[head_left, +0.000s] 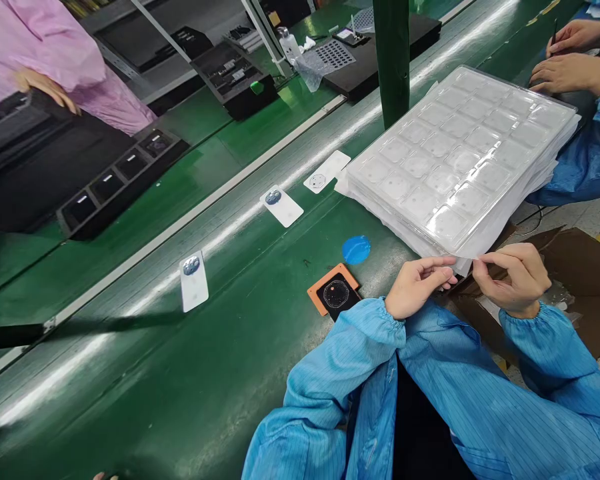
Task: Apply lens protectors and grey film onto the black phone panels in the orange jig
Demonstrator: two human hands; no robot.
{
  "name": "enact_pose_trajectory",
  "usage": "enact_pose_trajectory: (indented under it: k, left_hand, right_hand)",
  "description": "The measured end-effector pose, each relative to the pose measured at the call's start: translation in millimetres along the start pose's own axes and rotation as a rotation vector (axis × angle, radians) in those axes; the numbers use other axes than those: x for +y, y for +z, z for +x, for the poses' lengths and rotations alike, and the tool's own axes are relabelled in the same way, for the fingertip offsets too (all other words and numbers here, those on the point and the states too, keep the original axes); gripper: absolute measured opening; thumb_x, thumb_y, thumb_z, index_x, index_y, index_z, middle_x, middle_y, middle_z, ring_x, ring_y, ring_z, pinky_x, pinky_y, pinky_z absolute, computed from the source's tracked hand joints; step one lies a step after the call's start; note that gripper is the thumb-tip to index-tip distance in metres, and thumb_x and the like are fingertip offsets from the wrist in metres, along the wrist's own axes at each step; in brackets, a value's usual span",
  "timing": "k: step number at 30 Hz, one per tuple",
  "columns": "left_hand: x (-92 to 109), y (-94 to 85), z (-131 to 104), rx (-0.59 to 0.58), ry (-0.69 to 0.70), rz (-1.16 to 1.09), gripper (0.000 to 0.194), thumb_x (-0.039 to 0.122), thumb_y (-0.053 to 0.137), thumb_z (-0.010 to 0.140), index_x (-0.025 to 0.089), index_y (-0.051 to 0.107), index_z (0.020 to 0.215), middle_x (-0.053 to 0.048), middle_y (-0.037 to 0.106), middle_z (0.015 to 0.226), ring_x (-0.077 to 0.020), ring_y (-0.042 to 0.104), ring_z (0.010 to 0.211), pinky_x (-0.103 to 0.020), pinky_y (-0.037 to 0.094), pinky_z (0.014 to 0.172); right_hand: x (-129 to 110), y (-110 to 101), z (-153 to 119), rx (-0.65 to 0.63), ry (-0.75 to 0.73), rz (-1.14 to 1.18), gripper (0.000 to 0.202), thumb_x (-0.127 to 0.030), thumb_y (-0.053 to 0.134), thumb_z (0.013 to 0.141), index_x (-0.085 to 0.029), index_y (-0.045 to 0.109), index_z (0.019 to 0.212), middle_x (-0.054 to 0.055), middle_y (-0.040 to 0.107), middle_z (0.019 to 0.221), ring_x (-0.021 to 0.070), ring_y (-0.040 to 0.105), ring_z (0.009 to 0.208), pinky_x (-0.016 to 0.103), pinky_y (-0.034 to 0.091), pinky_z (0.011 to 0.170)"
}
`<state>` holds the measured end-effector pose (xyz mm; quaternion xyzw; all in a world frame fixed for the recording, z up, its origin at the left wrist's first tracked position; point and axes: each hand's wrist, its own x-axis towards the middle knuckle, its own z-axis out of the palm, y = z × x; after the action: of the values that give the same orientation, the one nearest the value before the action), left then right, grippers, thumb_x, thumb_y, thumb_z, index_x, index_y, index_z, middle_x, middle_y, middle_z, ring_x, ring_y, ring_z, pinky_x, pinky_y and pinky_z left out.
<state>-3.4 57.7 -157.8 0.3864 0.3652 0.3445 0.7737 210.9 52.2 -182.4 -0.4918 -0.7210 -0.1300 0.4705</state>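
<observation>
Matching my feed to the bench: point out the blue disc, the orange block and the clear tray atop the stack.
Blue disc (356, 250), head view: middle of its face.
Orange block (315, 297), head view: exposed left edge.
Clear tray (457, 160), head view: middle of its top.

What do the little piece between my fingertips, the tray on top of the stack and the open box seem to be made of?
Little piece: perhaps plastic film, pale and translucent, but too small to be sure.
Tray: likely clear moulded plastic, glossy, with bright reflections across its see-through pockets.
Open box: looks like cardboard, matt brown with folded flaps.
</observation>
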Motion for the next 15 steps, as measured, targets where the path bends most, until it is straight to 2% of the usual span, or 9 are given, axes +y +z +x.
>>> enact_pose_trajectory:
  k: [2,5,7,11,13,15]
  left_hand:
    - [2.4,2.8,-1.5,-0.04,-0.013,-0.058,0.059,0.052,0.087,0.08,0.012,0.076,0.121,-0.008,0.076,0.089,-0.0123,0.068,0.076,-0.028,0.054,0.079]
    - [7.6,6.2,-2.9,-0.083,-0.056,-0.188,0.057,0.048,0.089,0.079,0.012,0.074,0.12,-0.008,0.077,0.093,-0.0115,0.068,0.074,-0.027,0.053,0.075]
    - [13.4,7.9,-2.3,-0.093,-0.079,-0.276,0.056,0.046,0.09,0.078,0.013,0.073,0.12,-0.008,0.077,0.098,-0.012,0.07,0.075,-0.026,0.054,0.074]
    - [30.7,11.4,7.1,-0.047,-0.015,-0.388,0.043,0.044,0.086,0.083,0.016,0.067,0.111,-0.008,0.075,0.107,-0.0166,0.075,0.084,-0.029,0.056,0.08]
    - [41.0,13.3,16.0,0.001,0.03,-0.415,0.034,0.042,0.082,0.088,0.016,0.064,0.099,-0.006,0.073,0.099,-0.0176,0.076,0.085,-0.03,0.057,0.083]
    - [52.2,15.6,25.4,0.048,0.06,-0.427,0.031,0.04,0.079,0.091,0.015,0.06,0.089,-0.003,0.068,0.087,-0.0164,0.075,0.082,-0.029,0.056,0.083]
  right_hand:
    - [-0.8,-1.1,6.1,0.024,0.028,-0.022,0.005,-0.023,0.076,0.082,-0.027,0.072,0.083,0.003,0.069,0.075,0.0215,0.066,0.069,0.04,0.057,0.066]
    - [-1.1,-3.5,19.2,0.118,-0.056,0.049,0.014,-0.017,0.077,0.081,-0.026,0.074,0.091,0.004,0.068,0.08,0.0216,0.064,0.07,0.04,0.055,0.066]
    - [-0.3,-6.5,28.0,0.136,-0.08,0.064,0.017,-0.017,0.077,0.082,-0.026,0.075,0.095,0.005,0.068,0.083,0.0227,0.064,0.072,0.041,0.055,0.067]
    - [-1.0,-9.7,33.1,0.132,0.024,-0.006,0.006,-0.027,0.077,0.086,-0.027,0.073,0.091,0.006,0.064,0.081,0.0232,0.063,0.072,0.043,0.055,0.069]
    - [-6.1,-6.7,25.5,0.163,0.069,-0.005,0.008,-0.03,0.078,0.086,-0.027,0.071,0.09,0.005,0.063,0.08,0.0225,0.062,0.072,0.042,0.056,0.07]
    - [-14.1,-1.5,13.4,0.252,0.171,0.103,0.016,-0.03,0.081,0.082,-0.026,0.066,0.089,0.003,0.061,0.08,0.021,0.062,0.071,0.041,0.056,0.069]
